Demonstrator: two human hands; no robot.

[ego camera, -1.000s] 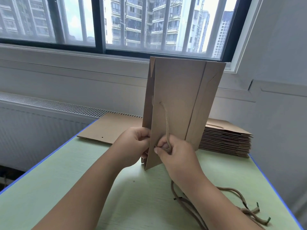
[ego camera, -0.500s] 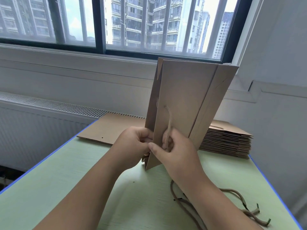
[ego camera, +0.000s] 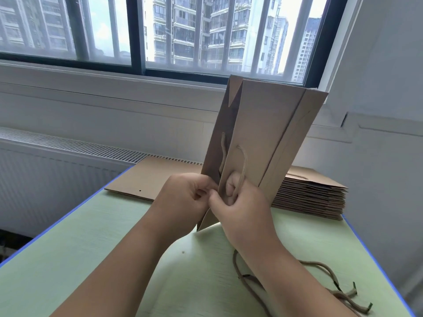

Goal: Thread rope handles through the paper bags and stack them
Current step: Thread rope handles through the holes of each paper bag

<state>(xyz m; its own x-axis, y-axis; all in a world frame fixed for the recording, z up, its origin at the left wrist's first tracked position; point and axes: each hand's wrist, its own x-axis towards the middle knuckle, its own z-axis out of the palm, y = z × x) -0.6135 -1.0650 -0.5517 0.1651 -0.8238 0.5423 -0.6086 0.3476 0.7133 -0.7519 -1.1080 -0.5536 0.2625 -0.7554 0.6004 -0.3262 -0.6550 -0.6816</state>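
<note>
**Handle going into an upright bag, more bags waiting**

The flat-folded brown kraft paper bag point(ego camera: 272, 133) stands on end over the middle of the pale green bench point(ego camera: 91, 248). One lower corner is touching the top, or very nearly. Its long axis runs close to vertical, with the top leaning a little to the right. The folded base points up toward the window and the mouth end points down into the hands.

The left grip point(ego camera: 185, 197) is curled in a narrow pinch on the bag's left edge near the mouth. What lies between its fingertips is hidden. The right grip point(ego camera: 242, 211) is closed round the tan twisted rope handle point(ego camera: 243, 164), which rises as a loop against the near panel. A second rope length point(ego camera: 223, 154) shows on the panel behind.

This bag looks almost finished, with its last rope end probably being seated. It has not yet been laid down. The stack of flat brown bags point(ego camera: 309, 195) sits just behind on the right, likely the finished ones. A flat brown bag with a bare punched hole point(ego camera: 155, 177) lies at the back left. Loose brown ropes point(ego camera: 338, 291) lie near the right forearm, so several bags remain to do.
</note>
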